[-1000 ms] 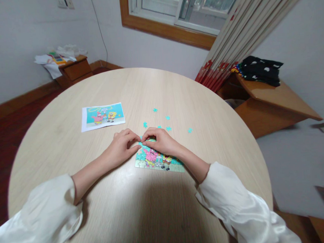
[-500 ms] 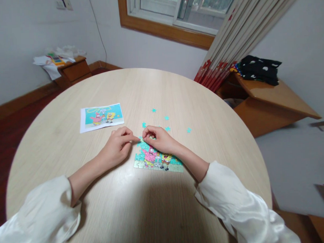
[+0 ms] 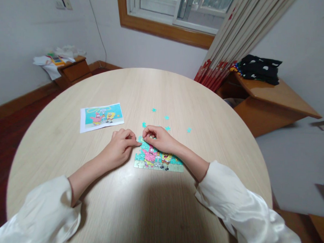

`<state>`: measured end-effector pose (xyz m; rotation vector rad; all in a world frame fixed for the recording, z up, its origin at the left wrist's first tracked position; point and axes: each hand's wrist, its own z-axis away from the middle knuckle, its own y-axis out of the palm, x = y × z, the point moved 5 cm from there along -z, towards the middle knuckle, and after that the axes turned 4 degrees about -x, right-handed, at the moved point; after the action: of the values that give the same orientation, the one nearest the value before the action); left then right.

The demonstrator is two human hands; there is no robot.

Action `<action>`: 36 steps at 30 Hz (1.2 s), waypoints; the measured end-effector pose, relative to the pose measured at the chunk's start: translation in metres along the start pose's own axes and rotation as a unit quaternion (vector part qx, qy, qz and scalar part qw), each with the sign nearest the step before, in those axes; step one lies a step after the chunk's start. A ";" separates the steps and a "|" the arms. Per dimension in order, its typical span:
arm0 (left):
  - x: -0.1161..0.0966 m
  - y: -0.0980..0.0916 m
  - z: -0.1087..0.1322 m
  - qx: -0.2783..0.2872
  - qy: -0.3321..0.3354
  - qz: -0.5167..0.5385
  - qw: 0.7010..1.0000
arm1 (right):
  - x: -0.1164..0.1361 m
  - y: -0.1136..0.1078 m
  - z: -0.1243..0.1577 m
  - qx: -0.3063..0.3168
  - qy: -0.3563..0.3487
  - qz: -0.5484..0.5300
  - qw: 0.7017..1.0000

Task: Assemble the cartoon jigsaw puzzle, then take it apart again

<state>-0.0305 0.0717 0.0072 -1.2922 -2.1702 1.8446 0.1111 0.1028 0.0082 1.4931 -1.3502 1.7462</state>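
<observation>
A partly assembled jigsaw puzzle point(image 3: 150, 158) with cartoon figures on turquoise lies on the table. My left hand point(image 3: 123, 144) is at its upper left edge, fingers curled and thumb tip touching the edge pieces. Whether anything sits between those fingers is hidden. My right hand point(image 3: 159, 139) is over the puzzle's top part, thumb and forefinger pinched at a puzzle piece near the upper left corner; the hand covers much of the upper right. Loose turquoise pieces lie beyond: one piece point(image 3: 144, 124) close to my right fingertips, another piece point(image 3: 167, 128) behind the hand.
A printed picture point(image 3: 104, 116) of the same scene lies left of the puzzle on the round wooden table point(image 3: 69, 100). More loose pieces are farther off, including one piece point(image 3: 189, 130) at the right. A cabinet point(image 3: 279, 98) with dark cloth stands beyond the right edge.
My left hand's fingertips have drawn back and curled, with the thumb now slightly lower at the puzzle's left edge. My right hand has hardly moved.
</observation>
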 end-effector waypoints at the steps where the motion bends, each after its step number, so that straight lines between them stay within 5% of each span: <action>1: 0.000 -0.001 0.000 -0.004 -0.005 0.002 1.000 | 0.000 0.000 0.000 0.000 0.001 0.000 1.000; 8: 0.007 -0.011 -0.001 -0.070 -0.048 0.022 0.996 | -0.001 0.001 0.000 0.003 0.004 -0.008 1.000; 26: 0.001 -0.003 0.000 -0.010 -0.031 0.019 0.999 | 0.000 -0.009 0.001 -0.026 0.031 -0.054 0.998; 31: 0.000 -0.004 0.000 -0.017 -0.025 0.024 0.999 | 0.003 -0.026 0.006 -0.077 0.012 -0.037 0.996; 36: 0.003 -0.007 0.000 -0.039 -0.040 0.030 0.998 | -0.002 -0.056 0.025 -0.192 -0.041 0.081 0.977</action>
<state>-0.0365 0.0740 0.0112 -1.3357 -2.2887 1.8832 0.1695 0.1037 0.0254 1.2792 -1.7778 1.4186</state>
